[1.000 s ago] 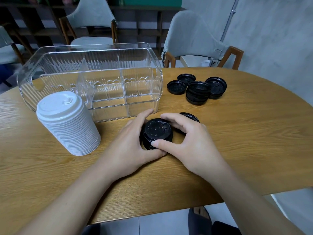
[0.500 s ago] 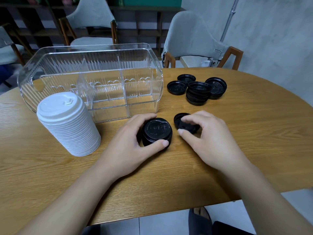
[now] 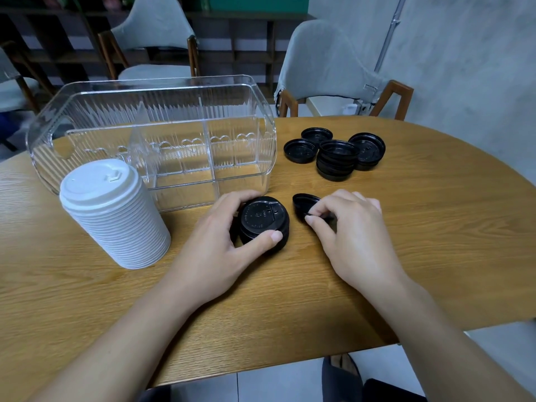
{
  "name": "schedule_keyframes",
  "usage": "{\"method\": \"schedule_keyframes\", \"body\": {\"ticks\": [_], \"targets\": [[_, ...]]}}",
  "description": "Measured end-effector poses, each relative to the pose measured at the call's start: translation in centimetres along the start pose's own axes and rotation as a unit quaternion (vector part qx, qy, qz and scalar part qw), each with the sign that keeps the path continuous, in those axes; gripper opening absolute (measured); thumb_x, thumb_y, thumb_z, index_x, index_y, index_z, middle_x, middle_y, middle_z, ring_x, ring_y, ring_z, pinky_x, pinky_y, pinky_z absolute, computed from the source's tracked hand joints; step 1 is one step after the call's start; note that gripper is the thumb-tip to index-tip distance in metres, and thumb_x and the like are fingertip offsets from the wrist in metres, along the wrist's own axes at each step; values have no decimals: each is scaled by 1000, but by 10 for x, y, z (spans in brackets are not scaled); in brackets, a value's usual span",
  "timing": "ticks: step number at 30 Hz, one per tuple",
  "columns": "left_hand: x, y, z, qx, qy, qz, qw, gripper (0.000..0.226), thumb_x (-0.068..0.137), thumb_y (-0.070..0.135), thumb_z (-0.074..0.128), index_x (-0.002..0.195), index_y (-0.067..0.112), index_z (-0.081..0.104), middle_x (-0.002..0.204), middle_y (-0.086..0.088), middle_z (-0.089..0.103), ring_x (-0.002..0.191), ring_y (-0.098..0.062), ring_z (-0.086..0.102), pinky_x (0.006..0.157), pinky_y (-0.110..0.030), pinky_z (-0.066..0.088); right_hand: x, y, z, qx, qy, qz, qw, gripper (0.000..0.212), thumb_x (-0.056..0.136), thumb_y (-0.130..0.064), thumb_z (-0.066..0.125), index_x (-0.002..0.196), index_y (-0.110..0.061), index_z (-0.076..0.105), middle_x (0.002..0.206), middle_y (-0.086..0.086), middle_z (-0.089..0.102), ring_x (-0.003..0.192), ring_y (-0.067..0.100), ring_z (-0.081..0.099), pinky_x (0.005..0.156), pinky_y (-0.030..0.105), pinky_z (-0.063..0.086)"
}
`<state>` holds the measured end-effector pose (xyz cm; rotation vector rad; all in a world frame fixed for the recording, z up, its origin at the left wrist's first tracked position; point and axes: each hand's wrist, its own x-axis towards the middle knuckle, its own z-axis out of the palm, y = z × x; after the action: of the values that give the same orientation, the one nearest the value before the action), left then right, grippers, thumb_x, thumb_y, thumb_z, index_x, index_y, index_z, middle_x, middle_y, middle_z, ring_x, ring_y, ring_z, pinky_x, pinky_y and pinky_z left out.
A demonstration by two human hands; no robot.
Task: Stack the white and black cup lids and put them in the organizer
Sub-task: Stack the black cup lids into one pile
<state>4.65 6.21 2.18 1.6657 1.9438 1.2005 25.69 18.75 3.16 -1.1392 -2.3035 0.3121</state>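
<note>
My left hand (image 3: 220, 242) is wrapped around a short stack of black lids (image 3: 262, 220) standing on the table in front of the clear organizer (image 3: 150, 140). My right hand (image 3: 348, 236) pinches a single black lid (image 3: 304, 205) just to the right, tilting it up off the table. A tall stack of white lids (image 3: 113, 213) stands at the left, against the organizer's front. More black lids (image 3: 336, 152), some loose and some stacked, lie further back to the right. The organizer holds nothing.
The wooden table (image 3: 420, 227) has a rounded edge on the right and near side. Grey chairs (image 3: 327, 65) stand behind it, and a grey wall is at the right.
My right hand left the black stack, moved right to the single lid and lifted its edge. My left hand stayed on the stack.
</note>
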Motion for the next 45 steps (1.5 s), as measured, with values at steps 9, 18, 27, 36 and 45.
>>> {"method": "schedule_keyframes", "body": {"ticks": [9, 18, 27, 36, 45], "targets": [[-1, -2, 0, 14, -8, -2, 1000, 79, 86, 77, 75, 155, 42, 55, 145, 28, 61, 134, 5, 58, 111, -20, 45, 0, -8, -14, 264, 22, 76, 961, 14, 103, -37, 75, 90, -31, 77, 87, -15, 74, 80, 4, 65, 76, 18, 47], [-3, 7, -1, -30, 32, 73, 996, 107, 85, 39, 98, 172, 32, 36, 162, 17, 54, 154, -10, 51, 128, -36, 41, 2, -18, -21, 529, -47, 128, 837, 41, 114, -37, 57, 115, -2, 79, 116, 23, 78, 99, 28, 61, 91, 52, 46], [-3, 6, 0, -80, 65, 118, 988, 98, 76, 37, 103, 158, 20, 52, 152, 20, 62, 146, -14, 59, 122, -29, 44, -2, -30, -5, 593, -111, 149, 783, 50, 112, -34, 57, 128, 11, 69, 125, 35, 70, 105, 35, 60, 91, 64, 43], [-2, 5, 0, -104, 61, 109, 987, 76, 89, 37, 95, 154, 22, 59, 148, 12, 69, 137, -24, 66, 115, -41, 50, 2, -26, -19, 514, -83, 16, 854, 52, 103, -22, 66, 154, -16, 58, 146, 0, 71, 137, 14, 66, 113, 34, 55], [-5, 4, -2, -94, 37, 96, 990, 69, 101, 45, 75, 163, 24, 54, 155, 10, 65, 147, -23, 59, 123, -42, 46, -1, -18, -17, 441, -110, -52, 889, 63, 91, -12, 86, 150, -14, 63, 142, -2, 74, 137, 22, 67, 117, 48, 52]]}}
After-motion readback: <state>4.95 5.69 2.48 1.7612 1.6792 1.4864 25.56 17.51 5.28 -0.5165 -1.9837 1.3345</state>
